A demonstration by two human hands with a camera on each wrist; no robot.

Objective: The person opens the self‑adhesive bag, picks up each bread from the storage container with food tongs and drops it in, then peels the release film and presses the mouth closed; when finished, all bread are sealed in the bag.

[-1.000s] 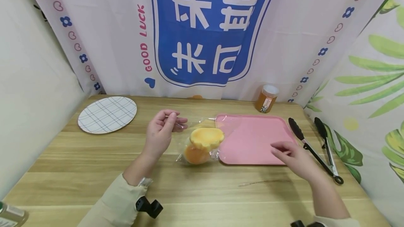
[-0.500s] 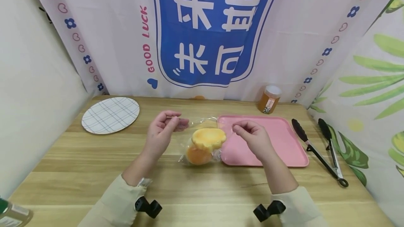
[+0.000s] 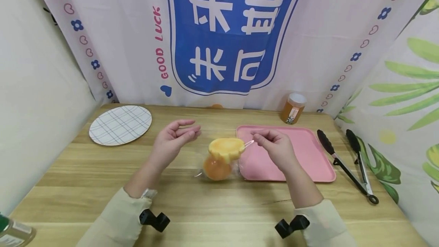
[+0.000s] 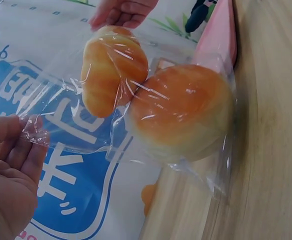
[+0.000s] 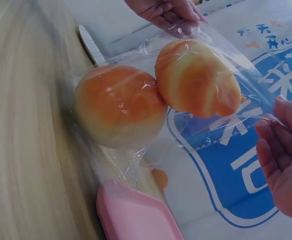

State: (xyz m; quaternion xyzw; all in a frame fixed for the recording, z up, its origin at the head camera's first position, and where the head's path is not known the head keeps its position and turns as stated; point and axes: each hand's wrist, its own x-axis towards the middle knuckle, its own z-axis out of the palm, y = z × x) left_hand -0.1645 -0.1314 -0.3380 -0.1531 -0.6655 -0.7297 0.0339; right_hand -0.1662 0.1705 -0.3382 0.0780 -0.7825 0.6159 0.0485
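A clear plastic bag [image 3: 236, 167] hangs between my two hands with its lower end close over the table. Inside are a round browned bun [image 4: 183, 110] and, above it, a smaller ridged bread roll [image 5: 196, 80]. My left hand [image 3: 175, 136] pinches the bag's upper left edge between thumb and fingers, film showing at the fingertips in the left wrist view. Opposite it, my right hand [image 3: 276, 148] pinches the upper right edge. The bag is stretched across the gap, and the breads touch each other.
A pink tray [image 3: 302, 151] lies behind and right of the bag, with black-tipped tongs [image 3: 346, 170] to its right. Behind are an amber jar [image 3: 292, 109] and, far left, a checked plate [image 3: 120, 125]. A green-capped jar [image 3: 15, 233] stands front left. A thin strip [image 3: 277, 201] lies on the table.
My right hand has come left from over the tray's right side to the bag's upper right edge. My left hand has shifted slightly left, its fingers a little straighter. The breads have barely moved.
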